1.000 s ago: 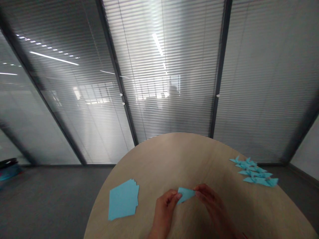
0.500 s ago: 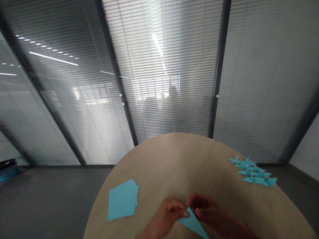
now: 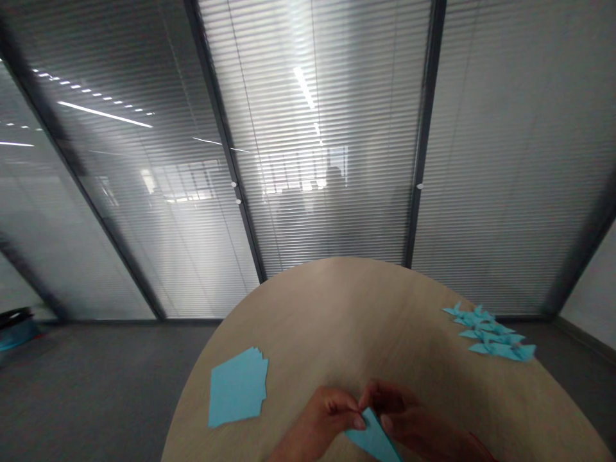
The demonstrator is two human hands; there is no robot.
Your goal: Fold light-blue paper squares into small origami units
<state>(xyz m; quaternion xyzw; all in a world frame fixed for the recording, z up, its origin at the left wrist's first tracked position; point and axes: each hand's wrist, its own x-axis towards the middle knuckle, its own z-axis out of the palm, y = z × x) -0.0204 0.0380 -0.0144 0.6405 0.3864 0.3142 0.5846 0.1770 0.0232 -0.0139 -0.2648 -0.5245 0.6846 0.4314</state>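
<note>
Both hands meet at the near edge of the round wooden table (image 3: 346, 308). My left hand (image 3: 327, 420) pinches the top corner of a folded light-blue paper piece (image 3: 373, 439), fingers closed. My right hand (image 3: 409, 423) grips the same paper from the right, fingers curled over it. The paper points down toward the frame's bottom edge and is partly hidden by my fingers.
A stack of flat light-blue paper sheets (image 3: 238, 387) lies on the table to the left. Several folded blue paper shapes (image 3: 491, 332) sit in a cluster at the right edge. Glass walls with blinds stand behind the table; grey floor surrounds it.
The hands have drawn nearer to me and lower in view. The paper went from held up flat between the fingertips to a narrow folded triangle pointing down.
</note>
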